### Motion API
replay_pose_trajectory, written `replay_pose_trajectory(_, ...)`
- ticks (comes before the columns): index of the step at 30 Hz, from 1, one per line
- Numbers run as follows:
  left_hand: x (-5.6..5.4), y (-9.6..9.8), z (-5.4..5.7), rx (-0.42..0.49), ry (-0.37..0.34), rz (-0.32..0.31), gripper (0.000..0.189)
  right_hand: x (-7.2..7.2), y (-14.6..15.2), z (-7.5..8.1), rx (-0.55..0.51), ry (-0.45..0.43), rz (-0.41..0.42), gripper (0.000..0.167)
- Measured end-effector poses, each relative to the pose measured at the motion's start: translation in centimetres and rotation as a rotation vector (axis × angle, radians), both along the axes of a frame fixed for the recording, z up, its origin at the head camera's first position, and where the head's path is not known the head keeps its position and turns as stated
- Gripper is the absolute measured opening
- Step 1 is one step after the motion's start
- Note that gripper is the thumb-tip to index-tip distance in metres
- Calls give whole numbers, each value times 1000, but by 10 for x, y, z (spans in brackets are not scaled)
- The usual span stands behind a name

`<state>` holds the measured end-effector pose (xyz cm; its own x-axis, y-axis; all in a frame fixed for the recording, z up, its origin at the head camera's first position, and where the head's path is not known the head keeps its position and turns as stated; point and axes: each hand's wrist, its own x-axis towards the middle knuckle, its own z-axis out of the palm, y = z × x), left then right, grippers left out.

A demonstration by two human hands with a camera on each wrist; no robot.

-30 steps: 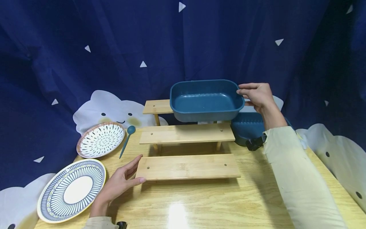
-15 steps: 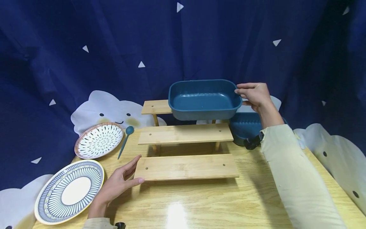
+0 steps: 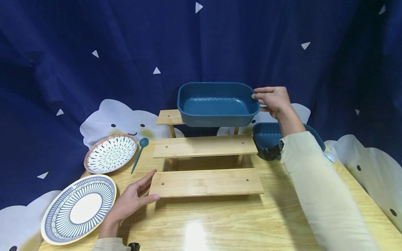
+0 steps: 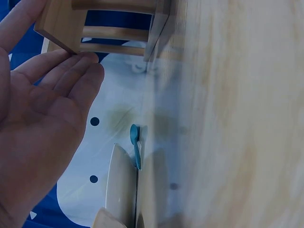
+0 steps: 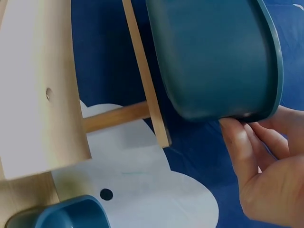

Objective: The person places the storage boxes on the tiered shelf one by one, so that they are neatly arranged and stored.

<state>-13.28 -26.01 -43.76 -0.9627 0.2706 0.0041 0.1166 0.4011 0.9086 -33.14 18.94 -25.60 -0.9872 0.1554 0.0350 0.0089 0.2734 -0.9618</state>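
In the head view, a deep blue rectangular plastic basin [image 3: 216, 104] is at the top tier of a three-step wooden shelf rack [image 3: 207, 146]. My right hand [image 3: 273, 101] pinches the basin's right rim between thumb and fingers. From the right wrist view, the basin [image 5: 218, 57] shows its outer side close to the top board, and whether it touches is unclear. My left hand [image 3: 128, 202] holds the left end of the rack's lowest board, thumb at the front corner and fingers at the back. The left wrist view shows that hand's fingers [image 4: 80, 71] against the board's end.
A second blue basin [image 3: 267, 136] stands on the table right of the rack, behind my right forearm. A white object [image 3: 331, 157] lies beside it. On the left are a blue spoon [image 3: 139, 153], a speckled plate [image 3: 110, 153] and a blue-striped plate [image 3: 78, 209]. A dark curtain hangs behind.
My right hand has moved the basin left and slightly up or back along the top tier, uncovering more of the second basin. The left hand stays on the lowest board.
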Motion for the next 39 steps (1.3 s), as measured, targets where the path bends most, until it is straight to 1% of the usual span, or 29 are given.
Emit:
replay_pose_trajectory(4, 0, 0, 0, 3, -5, 3, 88, -2, -6, -3, -12, -12, 12, 39)
replay_pose_trajectory(11, 0, 1, 1, -13, 14, -7, 87, -4, -17, -5, -18, -17, 37, 39)
replay_pose_trajectory(16, -1, 3, 1, -1, 23, -14, 87, -6, -21, -5, -32, -20, 44, 38)
replay_pose_trajectory(23, -3, 6, 1, 1, 25, -23, 88, -11, -27, -5, -84, -19, 56, 38)
replay_pose_trajectory(26, -3, 5, 1, 4, 24, -26, 87, -14, -30, -5, -97, -33, 61, 38)
replay_pose_trajectory(30, -1, 4, -1, 6, 20, -26, 86, -17, -34, -4, -85, -62, 63, 38)
replay_pose_trajectory(32, 0, 4, -1, 5, 21, -24, 86, -19, -35, -2, -79, -74, 52, 37)
replay_pose_trajectory(39, -2, 5, 1, 9, 15, -24, 87, -17, -35, 3, -51, -101, 22, 36)
